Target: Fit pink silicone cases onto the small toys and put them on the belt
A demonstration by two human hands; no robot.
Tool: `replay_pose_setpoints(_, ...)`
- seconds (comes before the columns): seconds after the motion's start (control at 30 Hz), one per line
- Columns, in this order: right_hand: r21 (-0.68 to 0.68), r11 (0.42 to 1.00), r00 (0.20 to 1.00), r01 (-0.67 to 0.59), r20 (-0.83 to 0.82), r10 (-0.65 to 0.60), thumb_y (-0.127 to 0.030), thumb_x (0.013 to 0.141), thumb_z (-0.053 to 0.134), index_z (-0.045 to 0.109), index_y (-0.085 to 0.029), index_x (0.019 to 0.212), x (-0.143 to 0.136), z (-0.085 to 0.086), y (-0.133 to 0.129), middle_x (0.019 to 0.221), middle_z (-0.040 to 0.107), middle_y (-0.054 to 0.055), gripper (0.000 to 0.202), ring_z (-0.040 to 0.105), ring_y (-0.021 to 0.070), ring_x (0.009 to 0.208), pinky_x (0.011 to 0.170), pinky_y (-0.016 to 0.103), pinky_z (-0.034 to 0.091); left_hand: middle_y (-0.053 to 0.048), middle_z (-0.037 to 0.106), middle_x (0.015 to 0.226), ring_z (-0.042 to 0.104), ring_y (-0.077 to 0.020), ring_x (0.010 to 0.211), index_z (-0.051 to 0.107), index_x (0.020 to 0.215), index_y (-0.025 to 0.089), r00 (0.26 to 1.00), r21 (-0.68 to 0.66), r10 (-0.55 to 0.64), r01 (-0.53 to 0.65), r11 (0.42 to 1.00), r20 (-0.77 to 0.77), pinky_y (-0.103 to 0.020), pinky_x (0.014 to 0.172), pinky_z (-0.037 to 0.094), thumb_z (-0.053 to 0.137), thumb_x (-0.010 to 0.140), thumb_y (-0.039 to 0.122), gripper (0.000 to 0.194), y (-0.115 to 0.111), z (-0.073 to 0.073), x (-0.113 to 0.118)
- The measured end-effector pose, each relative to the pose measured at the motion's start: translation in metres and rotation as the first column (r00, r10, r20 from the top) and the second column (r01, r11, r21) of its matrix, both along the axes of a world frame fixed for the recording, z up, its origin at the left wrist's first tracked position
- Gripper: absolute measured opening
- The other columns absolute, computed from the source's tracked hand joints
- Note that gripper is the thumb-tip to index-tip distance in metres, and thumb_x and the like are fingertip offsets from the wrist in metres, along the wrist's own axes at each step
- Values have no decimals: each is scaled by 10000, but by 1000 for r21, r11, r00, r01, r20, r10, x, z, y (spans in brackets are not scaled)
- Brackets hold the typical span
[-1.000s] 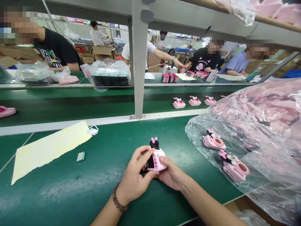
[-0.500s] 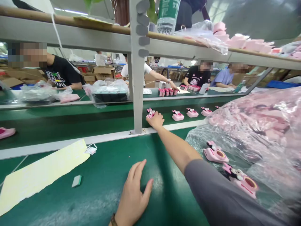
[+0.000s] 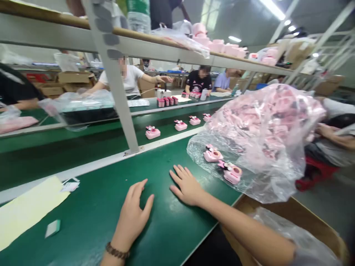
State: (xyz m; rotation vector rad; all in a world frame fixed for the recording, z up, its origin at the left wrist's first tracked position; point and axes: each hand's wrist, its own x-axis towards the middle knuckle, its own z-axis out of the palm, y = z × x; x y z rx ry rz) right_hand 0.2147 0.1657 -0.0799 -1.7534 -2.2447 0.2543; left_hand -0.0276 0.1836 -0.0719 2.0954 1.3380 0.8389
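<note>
2 pink cameras [image 3: 232, 175] at the plastic bag's [image 3: 262, 186] left side
Left of it, right hand [image 3: 189, 187] and, farther off, left hand [image 3: 132, 214]: fingers parted, released.

Lower left of the frame: a pale yellow sheet [image 3: 30, 210], a small white tag [image 3: 70, 186] at its upper right corner, a white-and-green block [image 3: 52, 228] just below. Left of centre, a grey metal post [image 3: 115, 88]. Near the top, a green-labelled bottle [image 3: 138, 16] on the shelf [image 3: 155, 38]. Upper middle, a person in a white top [image 3: 131, 78], one arm stretched rightward. Lower right, a brown carton [image 3: 316, 218]; right edge, a red stool [image 3: 318, 173].
</note>
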Motion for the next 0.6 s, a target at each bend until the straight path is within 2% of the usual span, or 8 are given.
replay_pose_setpoints(0.07,39,999,1000,-27,10,27,-449,952,475,434,-226,1454,28,0,-58,1589,274,120,551,217,317,1470,1182,525,214,-109,541,1278,558,-263,1145,508,1303,216,999,-15,-11,11,1000,-47,-475,1022,472,468,901,506,497,4,-2,0)
replay_pose_setpoints(0.1,103,994,1000,22,5,-23,-417,937,506,483,-249,1412,45,2,-80,1590,269,104,504,216,323,1469,1177,537,227,-110,553,1272,547,-276,1165,534,1278,211,997,-28,-19,17,999,-73,-487,1035,459,468,890,528,506,6,-2,0)
replay_pose_setpoints(0.13,184,977,994,111,-10,-111,-385,920,534,525,-255,1366,64,4,-96,1588,270,101,465,219,331,1465,1171,548,236,-111,565,1265,538,-286,1177,554,1256,206,995,-39,-25,21,999,-97,-496,1045,447,470,876,549,519,7,-3,0)
replay_pose_setpoints(0.2,335,868,929,367,-90,-358,-354,891,561,562,-224,1308,106,10,-111,1551,314,137,437,260,355,1439,1153,572,255,-115,583,1253,529,-300,1183,581,1226,196,991,-58,-31,24,998,-133,-501,1055,434,471,849,579,548,10,-2,1)
replay_pose_setpoints(0.27,322,732,800,600,-230,-554,-371,876,563,550,-179,1297,145,12,-107,1433,440,185,463,376,359,1362,1115,566,320,-119,602,1236,526,-308,1182,593,1210,187,986,-78,-38,26,997,-163,-498,1055,431,471,825,598,575,11,1,3)
replay_pose_setpoints(0.37,152,653,655,742,-371,-658,-398,870,541,528,-138,1284,175,5,-82,1241,547,189,489,510,330,1220,1043,519,414,-113,610,1248,504,-321,1217,597,1207,197,978,-127,-29,2,992,-207,-487,1031,452,456,803,633,612,13,5,6)
replay_pose_setpoints(0.43,127,651,639,748,-399,-657,-435,865,555,523,-135,1282,173,-2,-62,1217,542,186,515,540,309,1177,1012,474,447,-101,601,1277,499,-324,1232,588,1223,219,972,-187,-4,-41,981,-234,-466,973,498,433,799,663,633,14,6,6)
replay_pose_setpoints(0.6,112,731,711,673,-369,-598,-508,888,553,570,-235,1268,177,-6,-20,1180,611,92,468,607,224,1075,940,356,492,-74,576,1336,526,-309,1228,563,1265,260,972,-290,50,-117,950,-230,-335,706,580,442,796,680,641,22,-3,0)
